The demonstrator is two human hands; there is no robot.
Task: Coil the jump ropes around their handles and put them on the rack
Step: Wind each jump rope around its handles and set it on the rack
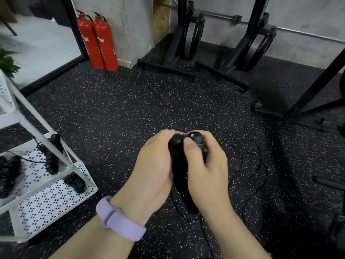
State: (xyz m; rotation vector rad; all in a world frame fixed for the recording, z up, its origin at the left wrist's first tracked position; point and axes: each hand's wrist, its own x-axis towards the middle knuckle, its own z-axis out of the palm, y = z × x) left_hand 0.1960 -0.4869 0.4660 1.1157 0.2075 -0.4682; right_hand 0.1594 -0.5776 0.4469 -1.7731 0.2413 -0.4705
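Both hands [183, 165] largely hide the black handles [179, 165] they grip.

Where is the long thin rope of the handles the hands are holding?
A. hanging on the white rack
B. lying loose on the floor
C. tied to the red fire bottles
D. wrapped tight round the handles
B: the thin black rope trails in loose loops over the speckled floor beside the handles that both hands grip.
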